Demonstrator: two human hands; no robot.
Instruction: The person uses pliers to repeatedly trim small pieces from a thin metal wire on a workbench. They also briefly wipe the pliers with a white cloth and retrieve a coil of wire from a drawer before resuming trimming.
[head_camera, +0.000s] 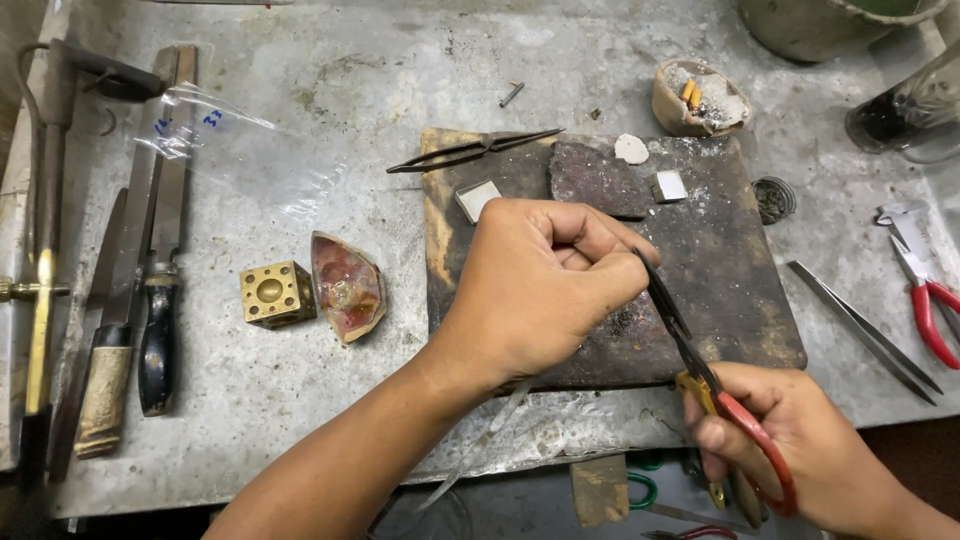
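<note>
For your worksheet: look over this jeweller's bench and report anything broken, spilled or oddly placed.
A broken curved shard of a glazed dish lies on the bench beside the brass cube block. White powder is scattered across the upper right of the dark charred working block. A clear plastic bag lies draped over the files.

- Dark, rough, scorched block (740, 300), matt.
- Snips (700, 375): dull dark metal blades, glossy red plastic handles.
- Brass cube (275, 293), far left: dull yellow metal.
- Grey bench top (330, 100): stained, scratched, matt.
</note>
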